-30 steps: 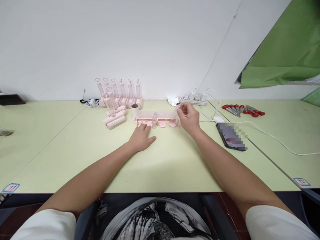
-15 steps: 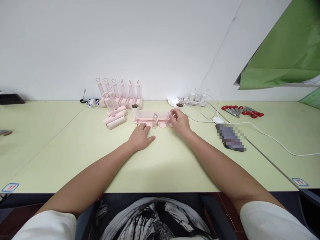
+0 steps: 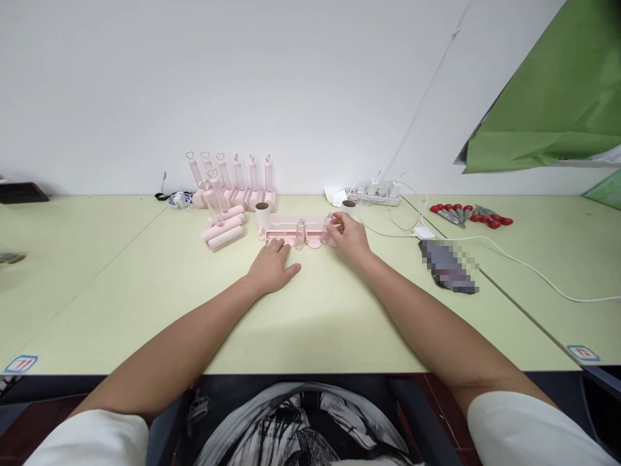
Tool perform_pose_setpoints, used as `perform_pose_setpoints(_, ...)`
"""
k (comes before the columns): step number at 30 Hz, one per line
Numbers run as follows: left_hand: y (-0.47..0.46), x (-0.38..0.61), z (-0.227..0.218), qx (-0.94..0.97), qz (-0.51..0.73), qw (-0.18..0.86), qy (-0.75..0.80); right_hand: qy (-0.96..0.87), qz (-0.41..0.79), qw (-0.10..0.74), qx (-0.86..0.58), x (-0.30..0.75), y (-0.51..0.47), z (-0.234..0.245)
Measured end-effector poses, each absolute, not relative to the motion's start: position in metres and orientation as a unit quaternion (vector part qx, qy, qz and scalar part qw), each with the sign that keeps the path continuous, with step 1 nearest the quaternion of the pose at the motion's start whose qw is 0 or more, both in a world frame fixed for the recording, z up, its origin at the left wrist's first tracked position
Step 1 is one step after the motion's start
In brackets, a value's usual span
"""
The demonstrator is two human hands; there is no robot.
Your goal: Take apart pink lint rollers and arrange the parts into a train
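Observation:
A long pink holder lies across the table in front of me, with flat round pink discs along its front. Fingers spread, my left hand is open, its fingertips at the holder's left front edge. Between my hands a clear tube stands upright by the discs. At the holder's right end, my right hand pinches another clear tube between thumb and fingers. That tube tilts slightly, and its lower end is close to a pink disc; I cannot tell whether it is seated. The fingers partly hide it.
Several pink stands with clear tubes and heart-shaped tops are grouped at the back left. Cardboard rolls flank the holder. To the right are a power strip, white cables, a blurred dark item and red-handled tools.
My right hand has shifted very slightly left with the clear tube. My left hand has stayed in place.

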State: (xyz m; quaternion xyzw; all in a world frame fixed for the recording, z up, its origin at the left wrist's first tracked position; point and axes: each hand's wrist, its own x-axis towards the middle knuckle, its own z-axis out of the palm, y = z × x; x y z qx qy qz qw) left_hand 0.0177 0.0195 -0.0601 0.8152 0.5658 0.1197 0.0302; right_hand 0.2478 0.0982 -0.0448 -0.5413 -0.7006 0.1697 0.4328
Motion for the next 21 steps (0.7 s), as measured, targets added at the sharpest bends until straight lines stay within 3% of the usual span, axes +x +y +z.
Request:
perform_pose_setpoints(17,0.016,0.018,-0.061,0.803,0.088,0.054,0.587,-0.682,0.103,0.499,-0.524,0.256,0.079,-0.032)
perform_pose_setpoints(21,0.016,0.020,-0.061,0.800,0.100,0.041,0.590,-0.763,0.053,0.465,-0.446,0.241,0.062,-0.029)
